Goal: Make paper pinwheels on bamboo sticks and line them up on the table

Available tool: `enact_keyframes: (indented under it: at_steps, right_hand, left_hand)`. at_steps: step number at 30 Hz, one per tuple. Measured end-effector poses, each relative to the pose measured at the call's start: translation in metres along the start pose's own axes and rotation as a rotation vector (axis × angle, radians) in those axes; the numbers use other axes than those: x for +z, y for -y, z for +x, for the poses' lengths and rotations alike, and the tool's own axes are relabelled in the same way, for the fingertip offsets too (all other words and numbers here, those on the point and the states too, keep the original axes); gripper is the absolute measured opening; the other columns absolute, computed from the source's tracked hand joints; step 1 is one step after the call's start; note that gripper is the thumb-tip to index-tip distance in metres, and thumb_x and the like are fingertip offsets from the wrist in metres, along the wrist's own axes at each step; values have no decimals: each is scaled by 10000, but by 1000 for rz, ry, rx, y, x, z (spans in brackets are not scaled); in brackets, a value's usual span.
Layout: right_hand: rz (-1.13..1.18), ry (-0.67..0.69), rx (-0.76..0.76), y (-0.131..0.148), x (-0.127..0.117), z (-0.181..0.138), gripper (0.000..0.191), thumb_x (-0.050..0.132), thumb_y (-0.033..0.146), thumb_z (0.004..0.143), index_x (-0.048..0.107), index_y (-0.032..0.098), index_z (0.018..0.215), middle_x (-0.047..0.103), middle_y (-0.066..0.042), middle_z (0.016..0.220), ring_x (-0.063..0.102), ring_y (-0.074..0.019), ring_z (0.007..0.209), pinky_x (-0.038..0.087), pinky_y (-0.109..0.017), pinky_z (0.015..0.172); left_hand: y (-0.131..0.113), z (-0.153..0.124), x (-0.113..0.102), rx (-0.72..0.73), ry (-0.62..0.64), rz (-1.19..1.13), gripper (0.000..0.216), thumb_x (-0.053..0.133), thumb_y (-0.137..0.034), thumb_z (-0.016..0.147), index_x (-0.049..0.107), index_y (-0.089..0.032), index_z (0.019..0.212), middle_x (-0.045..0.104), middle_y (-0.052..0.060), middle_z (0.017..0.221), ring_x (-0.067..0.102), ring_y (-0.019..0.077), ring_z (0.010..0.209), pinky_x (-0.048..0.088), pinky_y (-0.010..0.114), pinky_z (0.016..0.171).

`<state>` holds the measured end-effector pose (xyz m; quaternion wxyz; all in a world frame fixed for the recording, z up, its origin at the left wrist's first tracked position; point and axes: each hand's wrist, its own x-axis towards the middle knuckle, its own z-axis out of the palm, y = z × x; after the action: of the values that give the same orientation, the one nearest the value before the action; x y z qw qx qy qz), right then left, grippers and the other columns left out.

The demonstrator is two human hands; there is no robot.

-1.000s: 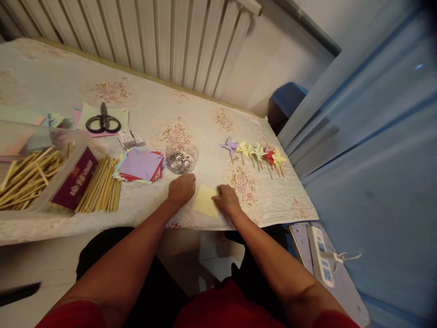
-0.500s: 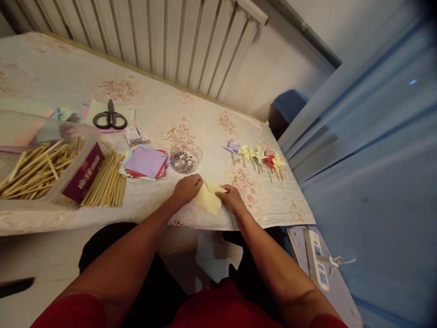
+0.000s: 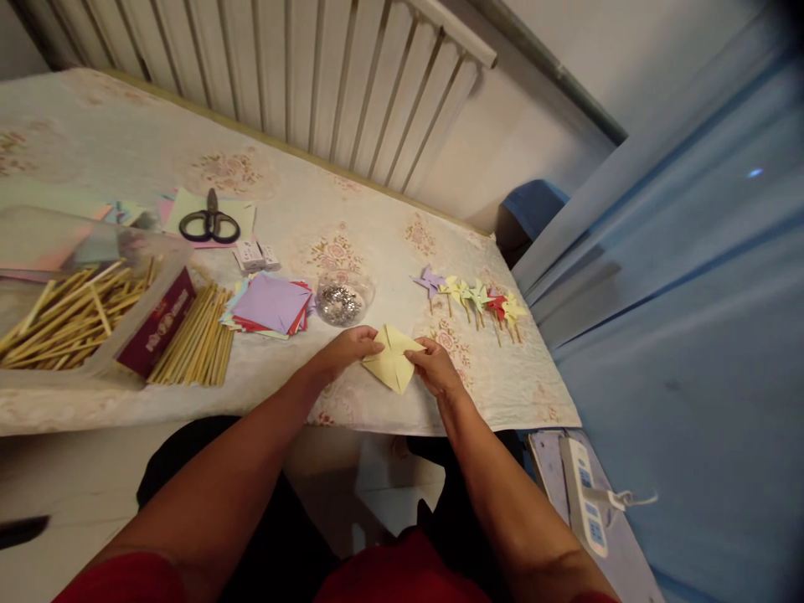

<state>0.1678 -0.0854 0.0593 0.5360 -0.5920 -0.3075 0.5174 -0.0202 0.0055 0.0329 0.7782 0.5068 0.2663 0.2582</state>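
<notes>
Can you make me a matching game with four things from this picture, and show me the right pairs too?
Things:
1. Scissors
2. Yellow paper
3. Pinwheels
4. Paper pile

Clues:
A. Purple on top
B. Held by the left hand and the right hand
C. Black handles
D. In a row on the flowery cloth

Right pairs: 1-C, 2-B, 3-D, 4-A

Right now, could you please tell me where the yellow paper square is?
In the head view, the yellow paper is held just below centre, between the left hand and right hand.
</notes>
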Motion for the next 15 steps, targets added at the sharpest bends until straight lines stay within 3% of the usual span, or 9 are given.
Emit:
enact_keyframes:
  at_steps: [4,7,11,15]
  right_hand:
    - [8,-5,-24,-1,4,2,313,851,268,526,610,200,714,587,68,565,511,-94,498,417,-234,538]
    - [95,-39,-89,-4,8,1,360,857,244,531,636,205,813,582,76,600,542,-94,538,470,-239,586]
    - [245,-145,-94,-10,14,-1,514,845,265,554,615,233,1012,673,26,770,663,-158,736,556,-303,735]
    - [227,-40,-57,-15,22,-6,451,768,408,645,629,228,1035,721,-67,1007,687,-250,975,581,-360,765]
  left_hand:
    - [4,1,1,-49,84,-94,442,817,-332,583,666,-134,948,714,62,881,641,196,752,461,294,679]
    - [8,2,4,-40,95,-133,497,824,-317,588,665,-119,1015,730,92,937,662,216,773,487,320,705]
    - [12,5,5,-3,30,-205,529,822,-316,595,649,-105,1049,737,104,942,676,223,756,507,350,733]
    - [15,8,5,39,-84,-213,526,820,-336,594,649,-102,1033,734,98,903,677,226,756,503,344,725]
